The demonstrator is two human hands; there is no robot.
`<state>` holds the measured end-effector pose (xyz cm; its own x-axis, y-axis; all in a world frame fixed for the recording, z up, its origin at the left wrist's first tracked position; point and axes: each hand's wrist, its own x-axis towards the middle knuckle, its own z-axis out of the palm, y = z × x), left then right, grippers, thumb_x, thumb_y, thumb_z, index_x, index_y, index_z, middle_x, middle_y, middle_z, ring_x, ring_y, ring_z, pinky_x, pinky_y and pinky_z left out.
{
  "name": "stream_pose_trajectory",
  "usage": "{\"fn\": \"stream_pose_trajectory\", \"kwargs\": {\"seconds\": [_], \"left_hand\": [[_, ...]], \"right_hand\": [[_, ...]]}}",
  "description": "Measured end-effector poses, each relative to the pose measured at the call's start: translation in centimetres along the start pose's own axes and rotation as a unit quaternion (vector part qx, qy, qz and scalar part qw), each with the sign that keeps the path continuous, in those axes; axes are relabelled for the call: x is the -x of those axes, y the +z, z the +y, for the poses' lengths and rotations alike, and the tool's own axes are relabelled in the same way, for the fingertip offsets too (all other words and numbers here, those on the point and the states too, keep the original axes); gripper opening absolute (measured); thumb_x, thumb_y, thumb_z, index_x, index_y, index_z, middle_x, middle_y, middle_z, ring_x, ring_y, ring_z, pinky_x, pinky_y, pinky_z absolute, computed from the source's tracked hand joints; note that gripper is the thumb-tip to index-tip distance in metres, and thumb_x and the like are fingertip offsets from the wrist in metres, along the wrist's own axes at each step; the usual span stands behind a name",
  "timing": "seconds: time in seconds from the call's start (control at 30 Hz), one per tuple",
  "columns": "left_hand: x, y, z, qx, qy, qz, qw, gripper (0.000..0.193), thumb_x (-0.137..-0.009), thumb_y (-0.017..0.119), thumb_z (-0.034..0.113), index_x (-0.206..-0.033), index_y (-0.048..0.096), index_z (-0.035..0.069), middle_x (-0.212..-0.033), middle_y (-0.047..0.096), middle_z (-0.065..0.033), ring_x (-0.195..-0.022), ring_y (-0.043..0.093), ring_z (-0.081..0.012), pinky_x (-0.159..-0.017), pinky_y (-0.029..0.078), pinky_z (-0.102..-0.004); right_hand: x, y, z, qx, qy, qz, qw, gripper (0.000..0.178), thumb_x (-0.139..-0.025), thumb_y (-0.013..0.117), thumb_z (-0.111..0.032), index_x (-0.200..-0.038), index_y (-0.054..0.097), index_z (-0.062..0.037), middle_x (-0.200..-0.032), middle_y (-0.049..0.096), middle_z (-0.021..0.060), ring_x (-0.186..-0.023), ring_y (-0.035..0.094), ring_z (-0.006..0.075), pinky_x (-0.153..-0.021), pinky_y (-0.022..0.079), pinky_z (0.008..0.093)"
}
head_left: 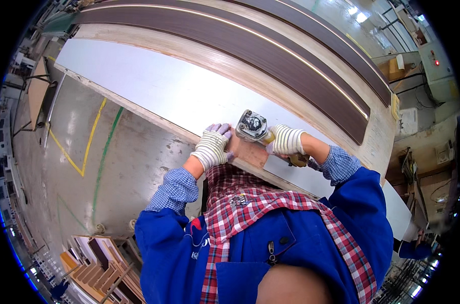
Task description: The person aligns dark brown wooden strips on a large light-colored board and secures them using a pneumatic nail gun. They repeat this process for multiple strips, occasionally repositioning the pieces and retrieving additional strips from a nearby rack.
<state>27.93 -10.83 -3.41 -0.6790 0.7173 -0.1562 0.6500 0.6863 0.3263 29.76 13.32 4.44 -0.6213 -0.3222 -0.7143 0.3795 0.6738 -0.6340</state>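
One left hand (211,147), gloved in striped white knit, rests half-spread against a flat reddish-brown wooden piece (249,153) beside the long white panel (138,88); then there's a silver-headed handheld power tool (251,125) over that piece, the similarly gloved right hand (286,140) curled snugly round it.

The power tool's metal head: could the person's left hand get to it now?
Probably yes: the left hand lies close to the metal head, nothing seems to stand between them, and the right hand grips farther back.

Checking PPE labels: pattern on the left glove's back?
Left glove: white with dark stripes; best in head view.
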Motion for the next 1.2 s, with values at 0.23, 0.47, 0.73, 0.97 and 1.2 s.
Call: {"fn": "stream_pose_trajectory", "kwargs": {"seconds": [0.23, 0.47, 0.73, 0.97, 1.2], "left_hand": [[-1.5, 3.5, 6.5, -0.018, 0.041, 0.011, 0.999, 0.069, -0.065, 0.069, 0.042, -0.116, 0.05, -0.001, -0.129, 0.042, -0.0186, -0.119, 0.04, -0.0324, -0.105, 0.025, -0.0449], [-2.6, 6.7, 13.1, -0.01, 0.051, 0.003, 0.999, 0.069, -0.063, 0.07, 0.042, -0.112, 0.052, -0.002, -0.129, 0.042, -0.0181, -0.12, 0.039, -0.0326, -0.104, 0.025, -0.0453], [-5.1, 10.4, 22.1, -0.012, 0.049, 0.003, 0.999, 0.073, -0.062, 0.071, 0.043, -0.117, 0.05, 0.0, -0.128, 0.043, -0.0192, -0.12, 0.039, -0.0352, -0.104, 0.027, -0.0456], [-7.1, 14.2, 30.8, -0.034, 0.037, 0.032, 0.998, 0.068, -0.063, 0.069, 0.044, -0.11, 0.054, -0.002, -0.126, 0.044, -0.0182, -0.119, 0.04, -0.0339, -0.104, 0.026, -0.0446], [-9.4, 17.9, 39.5, -0.022, 0.074, 0.018, 0.997, 0.078, -0.062, 0.072, 0.043, -0.123, 0.045, 0.002, -0.123, 0.045, -0.019, -0.116, 0.042, -0.0363, -0.103, 0.027, -0.0471]], "right_hand": [[4.8, -0.1, 7.0, 0.024, 0.016, 0.016, 0.999, 0.03, -0.07, 0.062, -0.015, -0.095, 0.059, 0.0016, -0.054, 0.054, 0.0056, -0.043, 0.052, 0.0147, -0.04, 0.042, 0.0289], [8.9, -0.1, 13.8, 0.035, 0.01, 0.028, 0.999, 0.03, -0.07, 0.063, -0.015, -0.095, 0.059, 0.0005, -0.059, 0.056, 0.0067, -0.047, 0.054, 0.0166, -0.043, 0.044, 0.031], [14.5, -1.4, 20.8, 0.012, 0.039, 0.035, 0.999, 0.029, -0.067, 0.065, -0.012, -0.094, 0.058, -0.0021, -0.06, 0.055, 0.0041, -0.049, 0.053, 0.0147, -0.044, 0.043, 0.0289], [19.4, -2.0, 29.1, 0.077, -0.009, 0.042, 0.996, 0.026, -0.07, 0.06, -0.014, -0.09, 0.059, 0.0009, -0.056, 0.056, 0.0076, -0.044, 0.053, 0.0175, -0.039, 0.044, 0.0306], [25.7, -3.3, 37.6, 0.034, 0.002, 0.029, 0.999, 0.033, -0.069, 0.06, -0.014, -0.098, 0.058, 0.0017, -0.058, 0.056, 0.0076, -0.045, 0.053, 0.0174, -0.039, 0.044, 0.0309]]}}
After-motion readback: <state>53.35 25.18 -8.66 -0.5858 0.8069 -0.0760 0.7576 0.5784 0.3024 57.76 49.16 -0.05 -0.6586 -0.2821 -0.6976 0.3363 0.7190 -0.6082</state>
